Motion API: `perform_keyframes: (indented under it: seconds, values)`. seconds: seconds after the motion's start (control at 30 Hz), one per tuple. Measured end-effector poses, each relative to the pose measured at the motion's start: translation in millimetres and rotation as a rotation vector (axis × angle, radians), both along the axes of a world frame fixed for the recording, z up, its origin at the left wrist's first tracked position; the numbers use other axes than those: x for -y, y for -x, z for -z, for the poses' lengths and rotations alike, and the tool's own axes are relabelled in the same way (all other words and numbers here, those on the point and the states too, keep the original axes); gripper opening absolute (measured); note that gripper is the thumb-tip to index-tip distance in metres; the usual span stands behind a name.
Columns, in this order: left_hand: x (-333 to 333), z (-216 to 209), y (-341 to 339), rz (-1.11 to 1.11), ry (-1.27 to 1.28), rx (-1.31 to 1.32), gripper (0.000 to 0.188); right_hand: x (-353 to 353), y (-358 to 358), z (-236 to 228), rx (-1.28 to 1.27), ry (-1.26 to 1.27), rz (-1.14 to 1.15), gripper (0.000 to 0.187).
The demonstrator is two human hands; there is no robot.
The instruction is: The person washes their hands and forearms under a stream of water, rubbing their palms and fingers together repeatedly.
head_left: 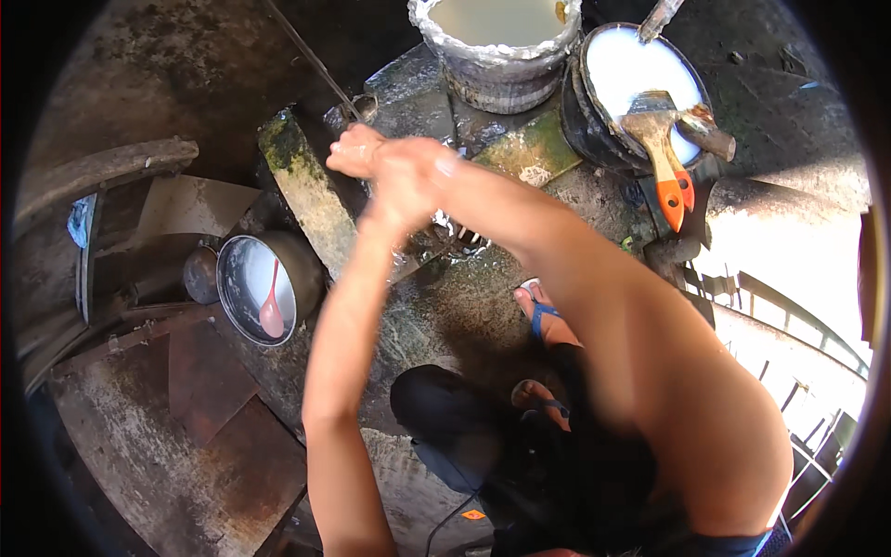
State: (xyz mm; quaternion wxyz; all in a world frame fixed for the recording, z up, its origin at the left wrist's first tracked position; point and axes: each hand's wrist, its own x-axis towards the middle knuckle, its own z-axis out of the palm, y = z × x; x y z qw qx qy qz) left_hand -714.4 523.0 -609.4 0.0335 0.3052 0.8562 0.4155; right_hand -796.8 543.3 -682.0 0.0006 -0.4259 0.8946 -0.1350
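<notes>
**Both hands pressed together over the wet slab**

So the two hands are right in the middle of the shot, rubbing or clasped against each other. The right hand [416,176] is wrapped over the left hand [357,153], palms touching, fingers curled in, and neither one has hold of anything I can make out. They look wet and shiny. Whether there's something small tucked between the palms, can't tell.

Just under the hands there's a bit of splashing water [459,232] on the dark, mossy concrete floor [445,297]. To the left of the hands a mossy plank [311,200] lies at an angle, touching the ground.

Nearer and to the right you can see the person's feet in blue flip-flops [541,316], well below the hands in the picture.

Over on the left sits a metal pot [302,265] with white liquid in it and a pink spoon [272,311] resting inside. A smaller dark pot is just beside it.

On the far side, a crusted grey bucket [501,74] holds murky pale liquid. Just right of it is a black bucket [580,121] full of white liquid, with two paintbrushes [661,153] laid across its rim, orange tips pointing near. A railing [789,325] runs along the right edge in bright sun.
</notes>
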Motion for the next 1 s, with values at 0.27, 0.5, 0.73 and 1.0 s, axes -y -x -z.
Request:
perform_keyframes:
  seconds: [0.27,0.5,0.73,1.0]
  values:
    - [105.2,13.0,106.6,-0.641,-0.037,-0.011,0.031,46.3,26.8,-17.4,-0.004,-0.347,0.119,0.021]
    - [10.1,-2.6,78.0,-0.388,0.198,0.218,0.038,-2.0,17.2,10.3,-0.038,-0.489,0.015,0.020]
    - [-21.5,-28.6,-5.7,0.209,0.060,0.110,0.033,-7.4,-0.5,10.0,-0.020,-0.508,0.002,0.019]
    - [-115.5,-128.2,-80.3,0.658,-0.259,0.130,0.073,-23.9,-1.5,35.3,0.025,-0.515,-0.067,0.018]
